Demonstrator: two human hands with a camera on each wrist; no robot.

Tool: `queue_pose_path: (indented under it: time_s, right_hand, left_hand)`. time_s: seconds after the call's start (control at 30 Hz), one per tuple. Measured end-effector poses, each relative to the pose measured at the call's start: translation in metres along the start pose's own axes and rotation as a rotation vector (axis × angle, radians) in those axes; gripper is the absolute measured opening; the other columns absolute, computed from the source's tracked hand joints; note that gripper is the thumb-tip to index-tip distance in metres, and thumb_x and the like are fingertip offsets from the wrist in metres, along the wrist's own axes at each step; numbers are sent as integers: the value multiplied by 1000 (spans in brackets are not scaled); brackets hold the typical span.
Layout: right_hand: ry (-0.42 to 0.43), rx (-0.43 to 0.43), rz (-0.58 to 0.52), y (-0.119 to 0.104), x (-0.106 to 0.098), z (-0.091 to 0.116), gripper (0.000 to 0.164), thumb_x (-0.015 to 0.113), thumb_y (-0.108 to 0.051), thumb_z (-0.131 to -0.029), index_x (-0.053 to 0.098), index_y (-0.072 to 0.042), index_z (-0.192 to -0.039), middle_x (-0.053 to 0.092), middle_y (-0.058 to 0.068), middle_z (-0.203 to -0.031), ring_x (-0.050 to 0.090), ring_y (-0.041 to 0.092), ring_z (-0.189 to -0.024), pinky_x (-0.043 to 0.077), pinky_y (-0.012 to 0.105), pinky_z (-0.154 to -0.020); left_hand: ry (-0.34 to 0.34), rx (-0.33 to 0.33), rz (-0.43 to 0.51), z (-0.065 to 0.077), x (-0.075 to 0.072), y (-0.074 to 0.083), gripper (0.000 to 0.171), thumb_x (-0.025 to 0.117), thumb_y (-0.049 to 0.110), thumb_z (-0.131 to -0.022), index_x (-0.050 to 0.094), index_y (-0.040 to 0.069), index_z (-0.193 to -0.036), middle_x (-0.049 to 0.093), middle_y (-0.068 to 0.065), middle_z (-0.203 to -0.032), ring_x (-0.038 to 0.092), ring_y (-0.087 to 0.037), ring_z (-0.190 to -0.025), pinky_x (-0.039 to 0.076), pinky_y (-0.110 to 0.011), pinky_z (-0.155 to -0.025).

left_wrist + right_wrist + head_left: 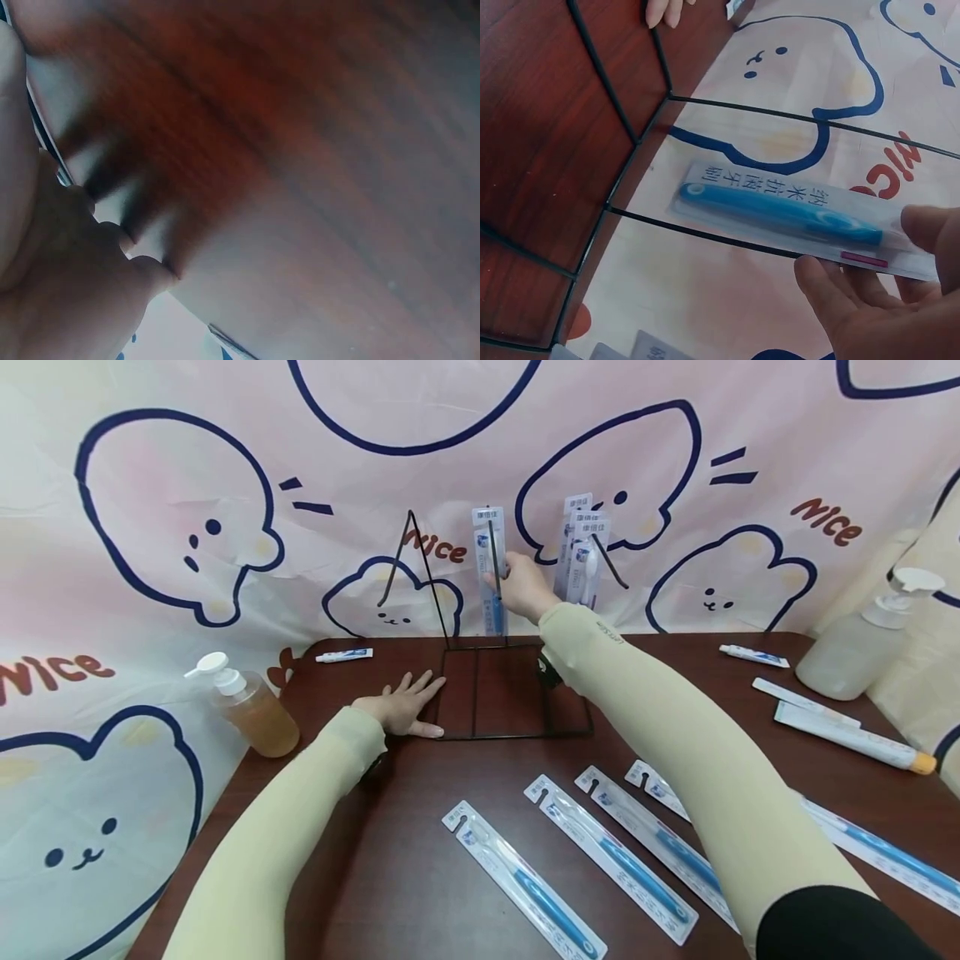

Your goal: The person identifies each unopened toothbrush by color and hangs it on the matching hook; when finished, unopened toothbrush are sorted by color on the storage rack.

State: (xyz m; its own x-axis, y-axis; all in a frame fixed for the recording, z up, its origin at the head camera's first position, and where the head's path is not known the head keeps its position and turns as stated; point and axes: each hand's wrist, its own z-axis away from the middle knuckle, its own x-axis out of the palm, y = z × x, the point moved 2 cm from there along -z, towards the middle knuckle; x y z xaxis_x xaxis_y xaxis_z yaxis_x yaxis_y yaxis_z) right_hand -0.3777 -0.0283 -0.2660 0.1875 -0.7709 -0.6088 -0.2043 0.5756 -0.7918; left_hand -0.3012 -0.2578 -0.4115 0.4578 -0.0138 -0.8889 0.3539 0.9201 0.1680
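Note:
A black wire rack [517, 737] stands at the back of the table, with hooks rising behind its flat base. My right hand [528, 589] grips a packaged toothbrush [482, 560] upright at the middle hook. In the right wrist view, the thumb lies on one face of this blue-handled toothbrush package [772, 214] and the fingers lie behind it. Several packaged toothbrushes [581, 556] hang on the right hook; the left hook holds none. My left hand [405, 703] lies flat on the table, fingers spread, fingertips at the left edge of the rack's base.
Several packaged toothbrushes [611, 857] lie in front, some partly under my right arm. Small toothpaste tubes [345, 655] lie on both sides, a larger tube [847, 735] at right. Pump bottles stand left [262, 718] and right [855, 647]. A printed cloth hangs behind.

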Motion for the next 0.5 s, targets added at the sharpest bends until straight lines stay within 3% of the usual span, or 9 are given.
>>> queue_pose_path:
  time_s: [0.27,0.37,0.5]
  right_hand:
    - [-76,41,43,18,-5,24,63,57,-38,-90,32,-11,-140,49,10,-126,50,21,-110,42,37,-89]
    - [-143,31,128,25,-10,43,73,57,-43,-89,22,-12,-145,46,13,-131,47,24,-114,39,39,-93]
    - [-249,-32,277,36,-22,78,73,55,-47,-88,26,-13,-145,46,13,-132,46,25,-117,36,42,-97]
  left_hand:
    - [9,15,-23,-6,1,3,98,47,68,-79,-6,23,-148,-12,-9,-152,-7,-40,-136,9,-64,-100]
    - [10,16,-16,-4,0,3,98,49,67,-80,-5,21,-148,-11,-11,-152,-6,-40,-135,9,-65,-100]
    - [13,14,-7,-2,-1,2,98,50,65,-80,-4,20,-149,-9,-12,-152,-5,-41,-135,9,-65,-99]
